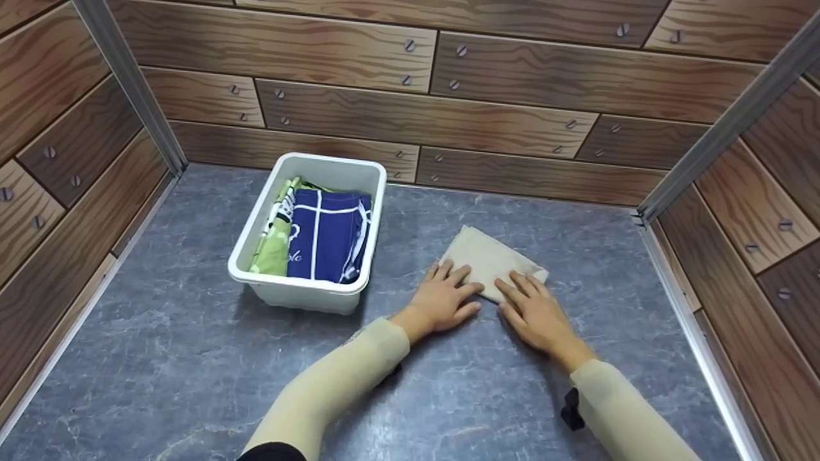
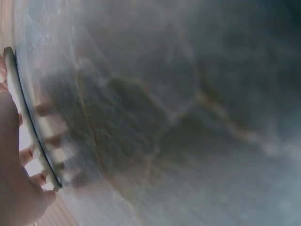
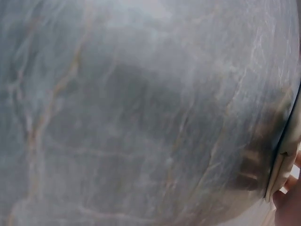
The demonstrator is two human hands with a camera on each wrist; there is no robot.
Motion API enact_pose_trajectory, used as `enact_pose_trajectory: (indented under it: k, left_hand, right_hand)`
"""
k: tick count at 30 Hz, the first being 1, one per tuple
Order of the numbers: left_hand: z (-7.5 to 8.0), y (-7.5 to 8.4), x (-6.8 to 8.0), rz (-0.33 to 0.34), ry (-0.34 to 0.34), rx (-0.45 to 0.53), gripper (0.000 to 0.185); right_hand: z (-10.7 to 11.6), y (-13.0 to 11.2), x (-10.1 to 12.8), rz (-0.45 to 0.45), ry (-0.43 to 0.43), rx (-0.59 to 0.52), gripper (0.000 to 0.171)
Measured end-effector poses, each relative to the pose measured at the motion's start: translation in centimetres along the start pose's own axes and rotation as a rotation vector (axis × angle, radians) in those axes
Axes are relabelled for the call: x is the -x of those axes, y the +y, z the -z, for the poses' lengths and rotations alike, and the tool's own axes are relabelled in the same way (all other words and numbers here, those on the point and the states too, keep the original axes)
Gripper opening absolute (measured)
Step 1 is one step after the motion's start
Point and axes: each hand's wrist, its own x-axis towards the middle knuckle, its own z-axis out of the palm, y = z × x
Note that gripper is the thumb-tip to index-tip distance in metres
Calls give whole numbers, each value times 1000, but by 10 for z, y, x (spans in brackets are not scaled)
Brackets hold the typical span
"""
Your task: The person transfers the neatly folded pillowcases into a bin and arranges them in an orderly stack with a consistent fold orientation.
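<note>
Head view high, facing down, wrist views pressed near, seemingly blurred tabletop [image 2: 188, 117]

We can make out a few small white letters on the blue folded cloth [image 1: 327, 234] in the white bin [image 1: 256, 237]. They seem to end in "ole", but we cannot read them surely. We find no other lettering.

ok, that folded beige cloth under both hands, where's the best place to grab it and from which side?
Probably the near edge of the beige cloth, coming in from the person's side. It lies flat on the grey table, folded into a small rectangle, with the left hand and right hand pressing that edge. The layers meet there, so thumbs could slide under and pinch them together.
</note>
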Motion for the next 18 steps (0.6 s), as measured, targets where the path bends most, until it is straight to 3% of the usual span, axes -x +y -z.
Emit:
enact_pose_trajectory:
  k: [6,9,14,18]
  left_hand:
    - [2,14,14,9,110,-60,49]
    - [5,18,14,7,133,-77,48]
    - [12,8,-2,7,107,-50,50]
    - [13,-3,-9,25,24,-38,55]
  right_hand:
    - [-2,-1,-6,-2,-25,-28,45]
    - [-3,-3,-9,5,-6,-24,43]
    - [-3,-8,-8,68,90,-8,38]
    - [-4,-13,-5,114,76,-13,39]
